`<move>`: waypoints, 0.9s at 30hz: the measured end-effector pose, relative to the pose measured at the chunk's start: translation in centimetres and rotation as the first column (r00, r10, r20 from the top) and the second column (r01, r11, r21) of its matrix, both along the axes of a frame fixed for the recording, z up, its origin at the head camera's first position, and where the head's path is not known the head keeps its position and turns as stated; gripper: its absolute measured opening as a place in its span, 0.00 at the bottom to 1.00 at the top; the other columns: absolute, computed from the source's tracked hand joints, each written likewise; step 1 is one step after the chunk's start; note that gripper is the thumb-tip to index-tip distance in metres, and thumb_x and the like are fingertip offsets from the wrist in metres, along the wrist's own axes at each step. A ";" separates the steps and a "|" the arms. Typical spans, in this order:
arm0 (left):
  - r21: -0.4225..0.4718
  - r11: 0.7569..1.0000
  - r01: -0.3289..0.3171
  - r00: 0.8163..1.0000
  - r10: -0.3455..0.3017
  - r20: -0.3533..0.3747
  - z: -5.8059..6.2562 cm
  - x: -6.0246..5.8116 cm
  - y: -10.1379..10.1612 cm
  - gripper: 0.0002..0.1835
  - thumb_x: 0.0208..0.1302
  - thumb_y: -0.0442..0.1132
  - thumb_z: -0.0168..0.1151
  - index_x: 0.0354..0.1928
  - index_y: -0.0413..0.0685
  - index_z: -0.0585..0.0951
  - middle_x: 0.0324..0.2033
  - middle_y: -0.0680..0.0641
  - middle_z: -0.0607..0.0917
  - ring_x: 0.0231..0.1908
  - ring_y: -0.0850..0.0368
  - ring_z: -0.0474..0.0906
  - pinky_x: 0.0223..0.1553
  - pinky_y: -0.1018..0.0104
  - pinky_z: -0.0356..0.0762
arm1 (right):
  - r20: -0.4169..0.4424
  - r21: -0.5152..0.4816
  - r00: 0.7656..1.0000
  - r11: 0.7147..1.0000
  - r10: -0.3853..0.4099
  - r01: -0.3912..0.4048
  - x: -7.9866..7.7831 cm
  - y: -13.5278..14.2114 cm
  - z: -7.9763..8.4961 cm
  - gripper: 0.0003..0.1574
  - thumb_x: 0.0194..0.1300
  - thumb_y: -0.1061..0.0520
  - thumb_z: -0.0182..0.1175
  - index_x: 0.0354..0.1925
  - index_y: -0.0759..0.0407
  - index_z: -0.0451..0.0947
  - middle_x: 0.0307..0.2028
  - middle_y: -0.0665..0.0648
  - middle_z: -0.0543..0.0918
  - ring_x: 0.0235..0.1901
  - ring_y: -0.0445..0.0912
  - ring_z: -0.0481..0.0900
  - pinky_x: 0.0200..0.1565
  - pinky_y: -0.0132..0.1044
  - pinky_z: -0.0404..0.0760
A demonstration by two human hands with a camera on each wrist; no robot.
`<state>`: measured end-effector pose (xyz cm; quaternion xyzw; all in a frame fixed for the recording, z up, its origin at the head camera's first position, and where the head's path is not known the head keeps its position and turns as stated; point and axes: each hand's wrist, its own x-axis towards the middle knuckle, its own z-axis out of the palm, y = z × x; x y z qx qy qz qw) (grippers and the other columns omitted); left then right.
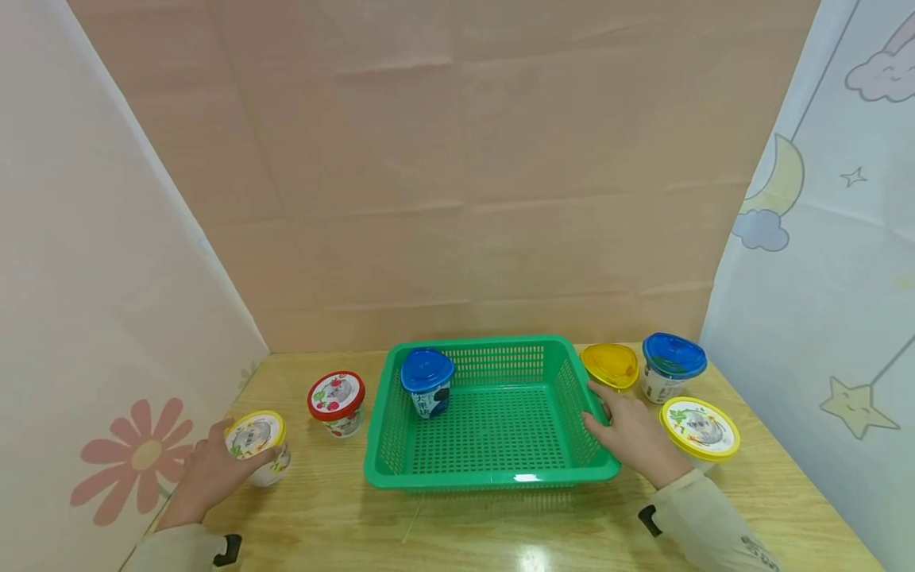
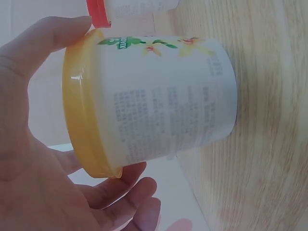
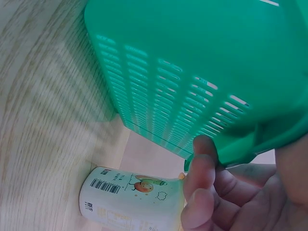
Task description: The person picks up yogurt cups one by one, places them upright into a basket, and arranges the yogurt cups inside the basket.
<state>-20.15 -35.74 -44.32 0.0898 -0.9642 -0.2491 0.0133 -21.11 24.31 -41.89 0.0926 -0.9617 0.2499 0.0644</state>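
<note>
At the left, my left hand holds a white yogurt cup by its yellow lid. In the left wrist view the thumb lies on one side of the lid and the fingers curl round the other; the cup stands upright on the table. My right hand grips the right rim of a green plastic basket, the thumb over the rim. From the right wrist, curled fingers show below the rim, while the thumb is hidden. A blue-lidded cup stands inside the basket at its left.
A red-lidded cup stands left of the basket. Right of it are an orange-yellow-lidded cup, another blue-lidded cup and a round yellow-lidded cup beside my right wrist. Papered walls enclose the wooden table.
</note>
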 end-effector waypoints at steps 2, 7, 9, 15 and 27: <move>0.013 1.000 -0.005 1.000 0.005 0.001 0.1 0.1 0.1 0.62 0.56 0.65 0.68 0.70 0.22 0.49 0.54 0.16 0.69 0.53 0.23 0.71 0.47 0.35 0.73 | 0.007 -0.001 1.000 1.000 -0.002 0.002 0.0 0.0 0.1 0.37 0.69 0.52 0.61 0.69 0.69 0.66 0.20 0.50 0.68 0.19 0.43 0.67 0.22 0.35 0.67; 0.033 0.999 -0.013 1.000 0.013 0.000 0.4 0.1 0.3 0.61 0.57 0.65 0.68 0.70 0.24 0.50 0.54 0.17 0.70 0.53 0.25 0.72 0.46 0.36 0.73 | 0.015 -0.002 1.000 1.000 -0.004 0.004 -0.1 0.0 0.1 0.37 0.69 0.52 0.61 0.69 0.69 0.66 0.20 0.50 0.68 0.19 0.43 0.68 0.22 0.36 0.67; 0.035 0.999 -0.014 1.000 0.014 -0.004 0.4 0.2 0.4 0.60 0.57 0.65 0.68 0.70 0.24 0.51 0.53 0.17 0.71 0.51 0.26 0.73 0.45 0.38 0.74 | 0.013 -0.002 1.000 1.000 -0.002 0.002 -0.1 0.0 0.1 0.37 0.69 0.52 0.61 0.69 0.69 0.66 0.19 0.50 0.68 0.19 0.43 0.67 0.22 0.35 0.66; 0.047 0.999 -0.003 1.000 0.004 -0.026 0.6 0.0 0.6 0.59 0.56 0.64 0.69 0.70 0.24 0.53 0.53 0.19 0.72 0.49 0.30 0.75 0.43 0.42 0.76 | 0.009 -0.004 1.000 1.000 0.001 -0.001 0.0 0.1 0.1 0.37 0.69 0.52 0.61 0.69 0.69 0.66 0.19 0.50 0.67 0.18 0.42 0.66 0.21 0.35 0.64; 0.055 0.997 0.057 0.997 -0.053 -0.063 0.0 0.4 0.6 0.59 0.55 0.60 0.73 0.69 0.20 0.55 0.56 0.20 0.72 0.52 0.30 0.75 0.47 0.40 0.76 | 0.009 -0.006 1.000 1.000 0.008 -0.008 0.0 0.2 0.1 0.37 0.69 0.52 0.61 0.69 0.69 0.66 0.19 0.50 0.66 0.17 0.43 0.65 0.20 0.35 0.62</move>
